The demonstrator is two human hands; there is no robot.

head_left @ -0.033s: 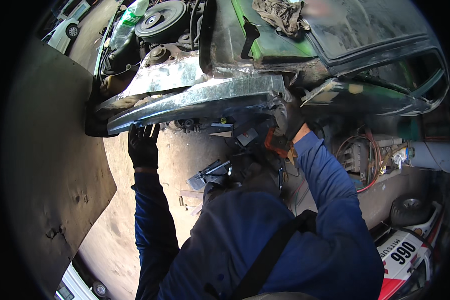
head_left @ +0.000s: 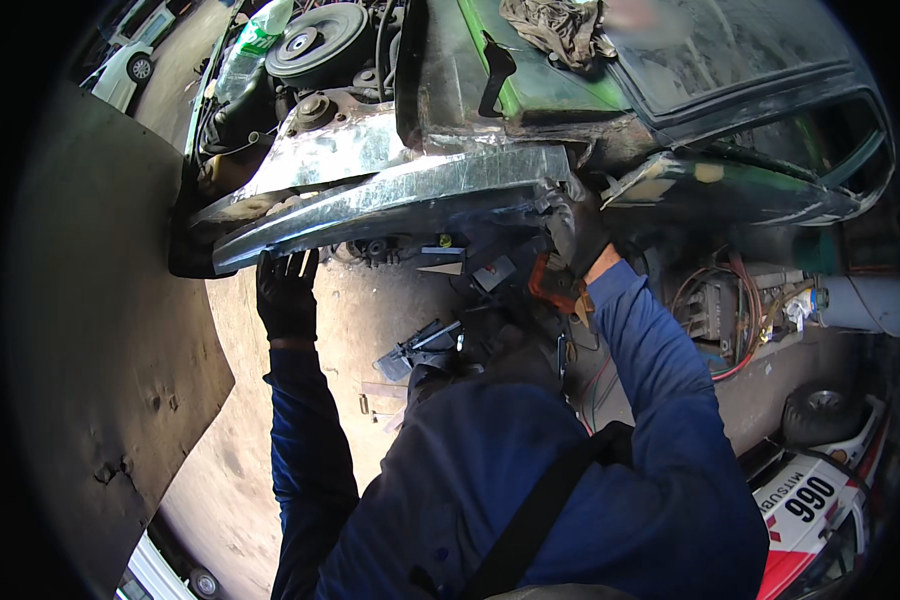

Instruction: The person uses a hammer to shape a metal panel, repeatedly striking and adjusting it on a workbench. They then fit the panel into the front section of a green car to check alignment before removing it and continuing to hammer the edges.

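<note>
Nearest: wearer's navy-blue work jacket [head_left: 470, 470] with a broad black strap [head_left: 535, 510], lower centre. Black-gloved left hand [head_left: 286, 300], left of centre, had fingers straight up, tips at the lower edge of the long silvery sheet-metal panel [head_left: 400, 205]; thumb not readable, so couldn't tell if it pinched or just propped. Grey-black gloved right hand [head_left: 578, 232], right of centre, was curled around the panel's right end. Panel spanned upper centre, slanting up to the right along the vehicle's side. Hands at opposite ends, likely to keep it level and steady against the body. Orange-red blocky object [head_left: 553, 283] sat just below the right hand; contact unclear. Grey metal tool [head_left: 418, 348] lay on the floor, mid-frame.

Beyond the panel: round black air-cleaner housing [head_left: 318, 42] and clear plastic bottle with green label [head_left: 255, 50] in the engine bay, upper left; crumpled grey-brown cloth [head_left: 560, 30] on green bodywork, top, probably just parked there. Farther off, white car [head_left: 130, 70], upper left corner.

Vs earlier frame: view shifted slightly; both hands and panel looked unchanged relative to each other.
</note>
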